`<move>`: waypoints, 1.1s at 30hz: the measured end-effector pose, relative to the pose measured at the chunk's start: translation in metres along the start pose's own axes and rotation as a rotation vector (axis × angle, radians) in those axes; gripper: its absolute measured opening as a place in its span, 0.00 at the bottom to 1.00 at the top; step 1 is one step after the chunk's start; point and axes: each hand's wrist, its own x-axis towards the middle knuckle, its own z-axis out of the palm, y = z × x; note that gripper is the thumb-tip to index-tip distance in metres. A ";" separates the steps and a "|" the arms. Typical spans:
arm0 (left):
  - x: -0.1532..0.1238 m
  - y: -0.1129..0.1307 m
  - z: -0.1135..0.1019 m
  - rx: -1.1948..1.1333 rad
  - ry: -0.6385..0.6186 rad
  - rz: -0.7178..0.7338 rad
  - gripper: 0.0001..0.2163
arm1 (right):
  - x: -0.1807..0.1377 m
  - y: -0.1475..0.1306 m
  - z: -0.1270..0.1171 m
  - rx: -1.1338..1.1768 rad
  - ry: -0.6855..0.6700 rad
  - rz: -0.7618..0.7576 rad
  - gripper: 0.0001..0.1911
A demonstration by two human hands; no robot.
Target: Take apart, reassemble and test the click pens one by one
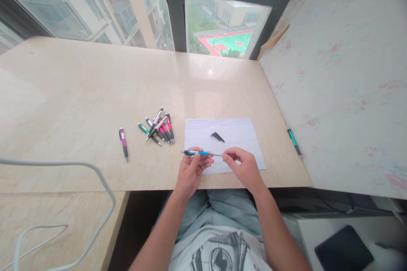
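My left hand (193, 168) is closed on the blue pen barrel (201, 153), held level over the lower part of a written sheet of paper (237, 129). A thin dark refill (217, 155) sticks out of the barrel's right end. My right hand (243, 166) pinches the far end of that refill between thumb and fingertips; its very tip is hidden. Just beyond the hands, small black pen parts (218, 136), seemingly grip sections, lie on the paper.
Left of the paper is a pile of several pens (159, 127) in white, pink and green. Farther left lies a purple pen (124, 144). A green pen (293, 140) rests against the right wall. A grey cable (95, 169) loops at the left; windows stand behind the table (95, 80).
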 end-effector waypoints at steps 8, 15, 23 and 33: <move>0.002 -0.001 -0.002 -0.063 0.077 0.039 0.12 | -0.001 0.006 -0.012 -0.034 0.045 0.023 0.10; 0.004 0.000 0.000 -0.062 0.083 0.030 0.12 | 0.024 0.042 -0.011 -0.255 0.313 0.089 0.11; 0.004 0.000 -0.001 -0.043 0.047 0.020 0.09 | 0.056 0.046 0.016 -0.448 0.281 -0.019 0.13; 0.002 -0.001 0.002 0.032 0.009 0.036 0.09 | 0.017 0.004 -0.017 -0.075 -0.049 -0.032 0.13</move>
